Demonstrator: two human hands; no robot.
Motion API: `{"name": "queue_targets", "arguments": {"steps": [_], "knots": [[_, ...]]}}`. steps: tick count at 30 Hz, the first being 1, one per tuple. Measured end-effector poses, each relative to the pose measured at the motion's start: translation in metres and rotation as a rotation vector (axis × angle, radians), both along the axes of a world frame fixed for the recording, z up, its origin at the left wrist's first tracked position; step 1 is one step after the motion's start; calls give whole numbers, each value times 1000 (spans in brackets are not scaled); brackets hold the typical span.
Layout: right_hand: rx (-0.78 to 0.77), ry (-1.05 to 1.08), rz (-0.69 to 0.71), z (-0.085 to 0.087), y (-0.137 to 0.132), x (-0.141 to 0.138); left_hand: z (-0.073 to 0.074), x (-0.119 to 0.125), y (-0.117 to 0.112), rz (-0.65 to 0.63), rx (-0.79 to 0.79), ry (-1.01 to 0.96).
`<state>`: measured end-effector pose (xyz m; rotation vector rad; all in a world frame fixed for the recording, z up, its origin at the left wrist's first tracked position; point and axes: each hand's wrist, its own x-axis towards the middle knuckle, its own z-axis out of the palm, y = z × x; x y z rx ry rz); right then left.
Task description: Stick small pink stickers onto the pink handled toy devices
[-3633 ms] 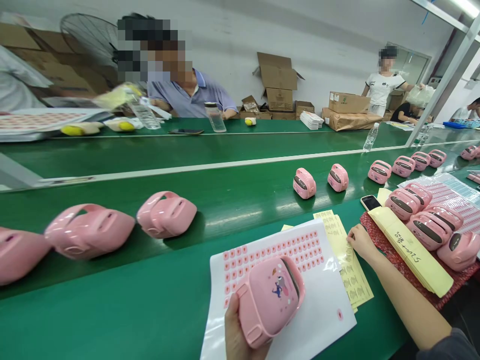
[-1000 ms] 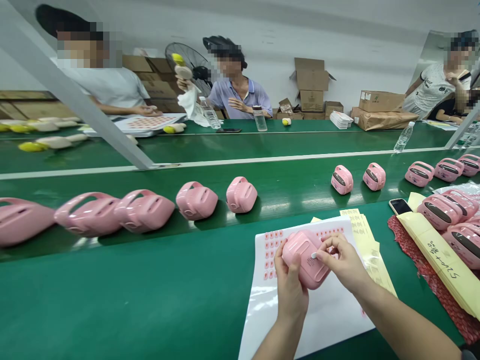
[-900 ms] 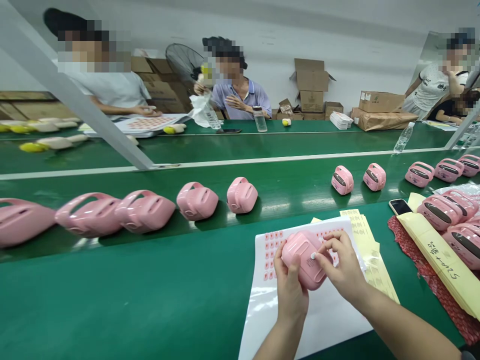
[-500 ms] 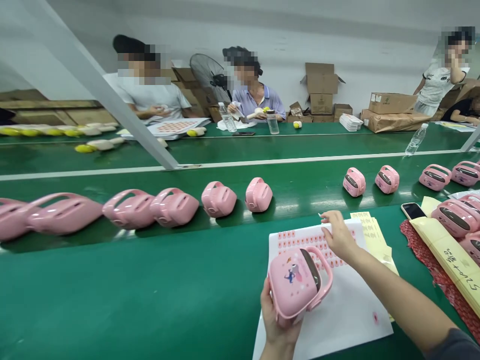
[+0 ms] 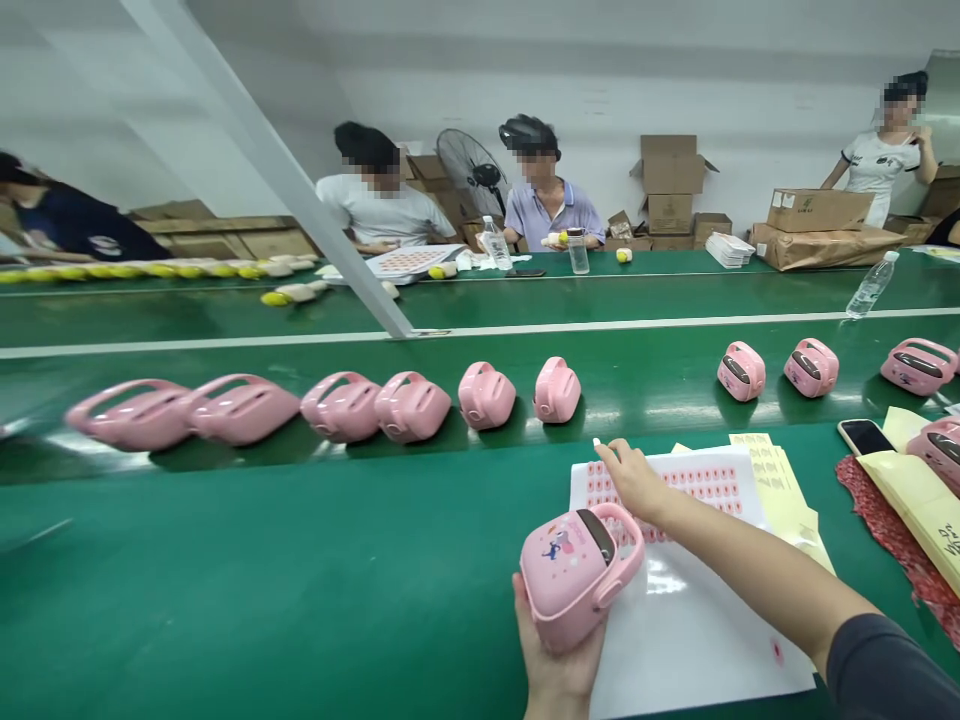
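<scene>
My left hand grips a pink plastic case from below. The case has a carry handle, a dark window strip and a small cartoon print on its lid, and is tilted above a white sheet of small red-and-pink stickers. Over the upper left part of that sheet is my right hand, its fingers drawn together with a tiny white bit at the tips, too small to name. A single sticker lies apart near the sheet's lower right corner. Under the sheet's right side are yellow sticker sheets.
Beyond the work surface, several pink cases stand in a row on the green belt. To the right lie a phone, a yellow paper bundle and red bubble wrap. A slanted white post crosses the left; co-workers sit across.
The view has swung left, so the scene sits further right. My right hand has moved left across the top of the sticker sheet. The case in my left hand has turned slightly.
</scene>
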<state>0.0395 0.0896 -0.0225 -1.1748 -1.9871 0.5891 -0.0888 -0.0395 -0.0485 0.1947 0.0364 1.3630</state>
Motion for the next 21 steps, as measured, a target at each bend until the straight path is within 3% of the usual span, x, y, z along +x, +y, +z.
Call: {"name": "queue_targets", "arguments": {"steps": [5,8,11,16,21], "knots": [[-21,254,-93,17,-29,9,14,7,11,243,-286,38],[-108,689,-101,35,-63,8,35,23,17,364,-428,89],[-221,1006,-84,46,-94,1,51,37,21,354,-457,66],[-260,1079,-171,51,-106,-5,61,49,21,305,-480,49],[-260,1015,-128,56,-101,4,67,53,18,302,-512,45]]}}
